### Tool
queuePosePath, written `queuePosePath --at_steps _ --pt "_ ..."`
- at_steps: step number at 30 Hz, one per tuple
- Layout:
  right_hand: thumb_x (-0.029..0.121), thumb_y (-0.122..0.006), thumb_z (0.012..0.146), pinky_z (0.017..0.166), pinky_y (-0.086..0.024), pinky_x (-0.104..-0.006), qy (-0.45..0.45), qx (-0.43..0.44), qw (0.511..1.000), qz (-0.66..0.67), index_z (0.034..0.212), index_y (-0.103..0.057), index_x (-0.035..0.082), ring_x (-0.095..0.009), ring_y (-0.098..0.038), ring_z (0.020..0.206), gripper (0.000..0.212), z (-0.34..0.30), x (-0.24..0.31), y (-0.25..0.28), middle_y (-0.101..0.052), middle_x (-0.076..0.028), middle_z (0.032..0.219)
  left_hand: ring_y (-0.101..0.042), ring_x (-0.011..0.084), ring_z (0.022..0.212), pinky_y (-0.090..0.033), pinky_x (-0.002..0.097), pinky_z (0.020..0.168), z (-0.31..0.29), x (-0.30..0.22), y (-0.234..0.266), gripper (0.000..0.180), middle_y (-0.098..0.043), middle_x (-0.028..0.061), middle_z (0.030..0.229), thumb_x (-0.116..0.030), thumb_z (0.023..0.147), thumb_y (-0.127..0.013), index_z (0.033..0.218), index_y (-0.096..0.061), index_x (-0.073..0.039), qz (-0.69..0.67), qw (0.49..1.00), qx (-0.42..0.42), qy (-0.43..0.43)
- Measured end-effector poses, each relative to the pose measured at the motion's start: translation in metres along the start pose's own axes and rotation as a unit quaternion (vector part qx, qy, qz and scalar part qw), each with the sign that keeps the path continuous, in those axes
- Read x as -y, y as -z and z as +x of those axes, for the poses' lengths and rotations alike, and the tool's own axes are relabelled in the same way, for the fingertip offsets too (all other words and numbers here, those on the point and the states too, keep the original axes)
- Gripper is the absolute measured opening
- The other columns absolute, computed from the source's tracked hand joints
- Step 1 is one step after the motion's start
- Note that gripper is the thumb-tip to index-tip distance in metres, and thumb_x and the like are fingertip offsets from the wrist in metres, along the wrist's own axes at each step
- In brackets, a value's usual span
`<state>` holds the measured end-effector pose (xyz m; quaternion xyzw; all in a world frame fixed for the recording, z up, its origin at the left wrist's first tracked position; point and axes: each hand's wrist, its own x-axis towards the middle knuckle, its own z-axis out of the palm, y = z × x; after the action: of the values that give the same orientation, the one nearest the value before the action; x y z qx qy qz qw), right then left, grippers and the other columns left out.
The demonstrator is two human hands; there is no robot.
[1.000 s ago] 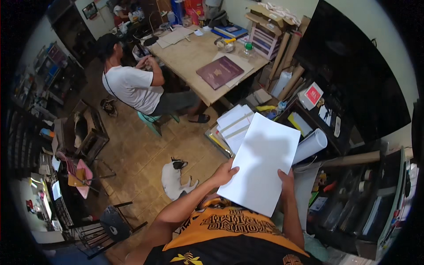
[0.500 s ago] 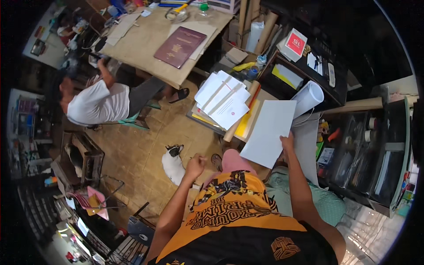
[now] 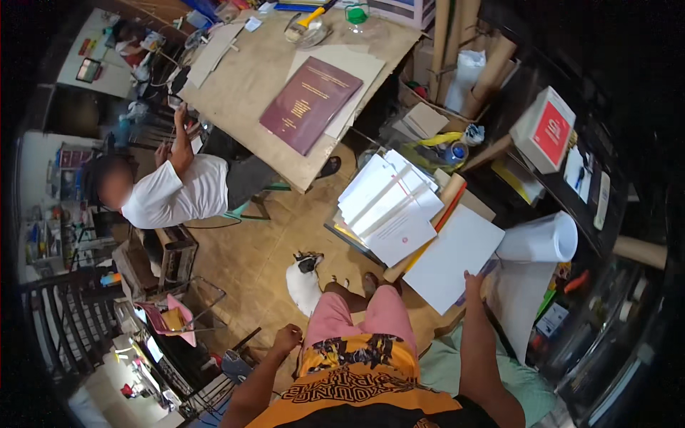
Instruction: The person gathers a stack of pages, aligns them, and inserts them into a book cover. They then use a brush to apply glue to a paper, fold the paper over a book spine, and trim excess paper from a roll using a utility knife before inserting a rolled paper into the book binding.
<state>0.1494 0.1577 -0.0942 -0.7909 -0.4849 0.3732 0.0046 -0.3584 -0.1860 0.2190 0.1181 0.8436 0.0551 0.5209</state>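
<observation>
My right hand (image 3: pixel 472 285) grips the near edge of a blank white sheet of paper (image 3: pixel 453 257), held out low in front of me. My left hand (image 3: pixel 287 337) hangs by my left hip with its fingers curled and nothing in it. Just left of the sheet lies a stack of white papers (image 3: pixel 389 203) fanned out on a low surface, with a red and tan stick (image 3: pixel 428 232) beside it. A rolled white paper tube (image 3: pixel 539 240) lies to the right of the sheet.
A wooden table (image 3: pixel 246 78) with a maroon book (image 3: pixel 308 102) stands ahead. A person in a white shirt (image 3: pixel 175 192) sits at its left side. A white and black cat (image 3: pixel 305 278) sits by my feet. Dark shelves (image 3: pixel 571 164) crowd the right.
My left hand let go of the sheet and dropped to my side. My right hand alone lowered the sheet toward the right. My view swung left and down.
</observation>
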Motion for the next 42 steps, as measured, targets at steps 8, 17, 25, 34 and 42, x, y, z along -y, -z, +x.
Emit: queuePosePath --at_steps 8,17,25,34,42 --pt "0.029 -0.066 0.076 0.099 -0.037 -0.0447 -0.084 0.102 0.99 -0.05 0.129 -0.041 -0.006 -0.038 -0.041 0.122 0.068 0.019 -0.016 -0.005 -0.043 -0.026 0.132 -0.066 0.0318 0.079 -0.052 0.0403 0.07 0.02 -0.099 0.013 0.033 -0.067 0.0179 0.082 -0.024 0.082 -0.062 0.102 -0.057 0.001 0.216 0.971 -0.014 -0.105" --pt "0.018 -0.056 0.07 0.094 -0.041 -0.0431 -0.142 -0.108 0.984 0.028 0.124 -0.048 0.001 -0.039 -0.053 0.108 0.057 -0.066 0.083 0.017 -0.054 -0.025 0.118 -0.061 0.0377 0.08 -0.049 0.0441 0.07 0.058 -0.232 0.07 0.027 -0.062 0.023 0.084 -0.018 0.079 -0.061 0.099 -0.056 -0.001 0.182 0.931 -0.092 -0.303" --pt "0.005 -0.059 0.076 0.085 -0.046 -0.0384 -0.002 -0.069 0.98 0.185 0.122 -0.046 -0.002 -0.033 -0.058 0.1 0.049 -0.159 0.249 -0.002 -0.057 -0.023 0.111 -0.052 0.0433 0.094 -0.044 0.0474 0.081 0.165 -0.38 0.205 0.039 -0.053 0.0263 0.102 -0.022 0.079 -0.064 0.106 -0.05 0.003 0.158 0.773 -0.382 -0.481" --pt "0.005 -0.06 0.078 0.08 -0.048 -0.0309 0.077 0.024 0.954 0.289 0.127 -0.042 0.001 -0.023 -0.058 0.094 0.052 -0.211 0.444 -0.061 -0.056 -0.017 0.11 -0.044 0.0391 0.118 -0.04 0.0538 0.093 0.277 -0.464 0.308 0.072 -0.045 0.0242 0.126 -0.037 0.076 -0.066 0.13 -0.035 0.001 0.175 0.918 -0.222 -0.279" --pt "0.014 -0.061 0.079 0.076 -0.049 -0.0376 0.118 0.086 0.949 0.278 0.135 -0.033 0.005 -0.023 -0.056 0.098 0.063 -0.169 0.54 -0.075 -0.056 -0.013 0.112 -0.048 0.0371 0.11 -0.041 0.0537 0.087 0.223 -0.411 0.247 0.061 -0.049 0.0198 0.115 -0.03 0.075 -0.067 0.121 -0.037 -0.002 0.243 0.889 -0.199 -0.333"
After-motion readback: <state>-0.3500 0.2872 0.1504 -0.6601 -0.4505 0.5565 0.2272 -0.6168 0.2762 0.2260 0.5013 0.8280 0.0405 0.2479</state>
